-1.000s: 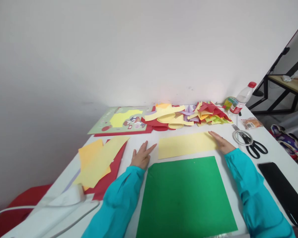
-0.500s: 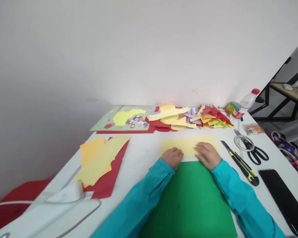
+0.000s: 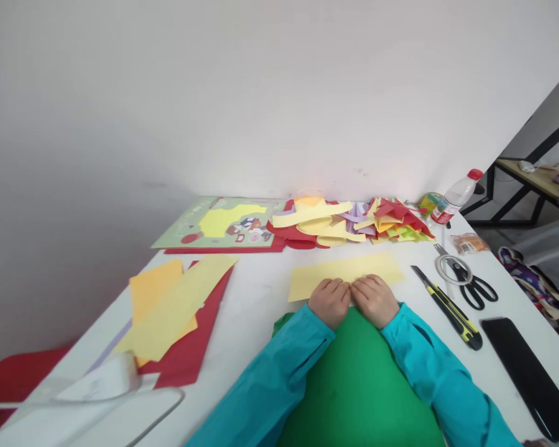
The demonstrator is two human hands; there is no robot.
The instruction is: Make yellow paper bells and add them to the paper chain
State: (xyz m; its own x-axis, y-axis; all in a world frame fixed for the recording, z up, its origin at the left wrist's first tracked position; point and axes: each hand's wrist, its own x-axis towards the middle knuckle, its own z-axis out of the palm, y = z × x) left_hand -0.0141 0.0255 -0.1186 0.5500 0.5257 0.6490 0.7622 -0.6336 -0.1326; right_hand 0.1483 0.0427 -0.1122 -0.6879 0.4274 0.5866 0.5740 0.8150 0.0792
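A pale yellow paper strip (image 3: 345,270) lies across the white table (image 3: 261,292), just beyond a green sheet (image 3: 358,385). My left hand (image 3: 330,301) and my right hand (image 3: 375,299) rest side by side at the strip's near edge, where it meets the green sheet's far edge. Both have curled fingers pressed down on that edge, knuckles touching. Teal sleeves cover both arms and hide much of the green sheet.
A heap of coloured paper scraps (image 3: 349,222) and a printed booklet (image 3: 223,225) lie at the back. Yellow, orange and red sheets (image 3: 177,310) sit left. A utility knife (image 3: 447,305), scissors with a tape ring (image 3: 466,280), a dark flat object (image 3: 526,372) and a bottle (image 3: 454,197) sit right.
My hands came in from the strip's two ends to its near edge and now meet at the middle with fingers curled. The utility knife came into view once my right arm moved.
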